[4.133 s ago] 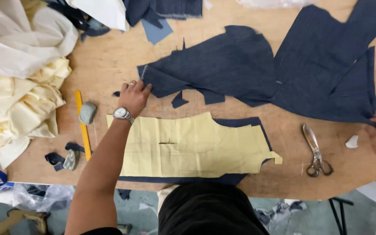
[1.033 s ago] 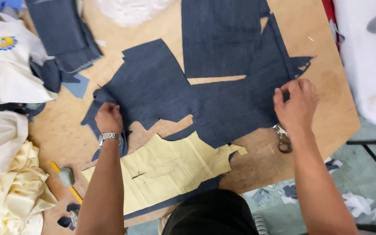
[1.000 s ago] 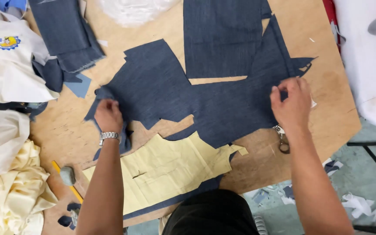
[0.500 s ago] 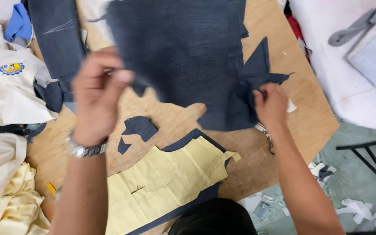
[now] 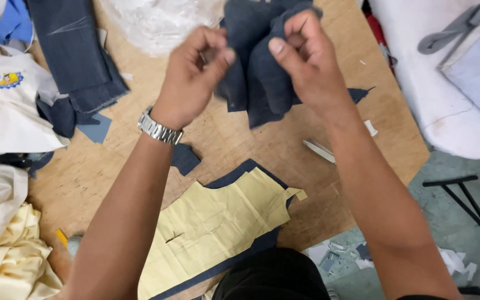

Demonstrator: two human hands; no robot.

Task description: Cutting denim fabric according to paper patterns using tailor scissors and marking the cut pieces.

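Up over the far half of the wooden surface (image 5: 284,155), I hold the dark denim piece (image 5: 262,66) bunched between both hands.

Largest first: the denim hangs in folds, clear of the surface. Near me lies the yellow paper pattern (image 5: 218,222) on a dark cloth layer, a small denim scrap (image 5: 184,159) just beyond it. My left hand (image 5: 193,72) pinches one edge; my right hand (image 5: 306,58) is clenched round the other fold. To do this well, I judge both grips should stay near the edges, gathering evenly, well above the scissors (image 5: 319,150).
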